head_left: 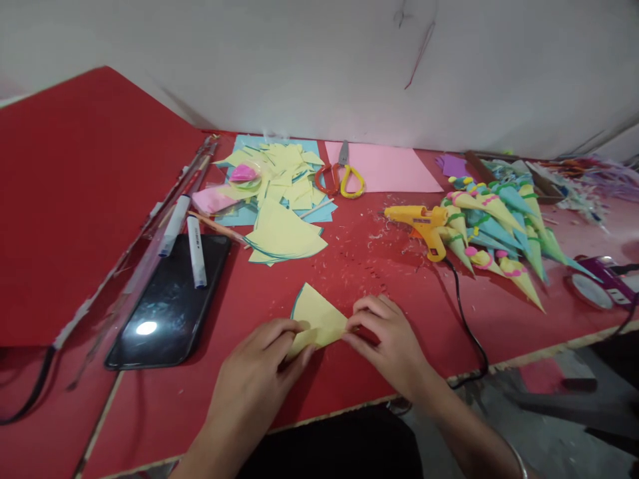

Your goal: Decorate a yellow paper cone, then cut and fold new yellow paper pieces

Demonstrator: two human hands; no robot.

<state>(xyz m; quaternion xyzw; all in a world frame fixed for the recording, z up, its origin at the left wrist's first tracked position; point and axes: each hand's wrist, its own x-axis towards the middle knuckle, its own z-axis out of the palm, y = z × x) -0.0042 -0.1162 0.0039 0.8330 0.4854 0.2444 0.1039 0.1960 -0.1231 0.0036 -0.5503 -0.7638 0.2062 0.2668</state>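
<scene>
A yellow paper sector (322,313) with a blue-green curved edge is held over the red table near its front edge. My left hand (267,356) pinches the lower left part, where the paper curls over between thumb and fingers. The pointed right corner is gripped between the thumb and fingertips of my right hand (382,332). Beyond my hands lies a stack of similar yellow sectors (287,233). A yellow glue gun (424,223) rests on its side to the right of the stack.
Scissors (343,174) lie by pink paper (382,166) and yellow scraps (289,169). Decorated paper cones (499,213) are piled at right. A black phone (167,313) with a marker (196,253) on it lies left. The glue gun's cord (466,326) runs to the table's front edge.
</scene>
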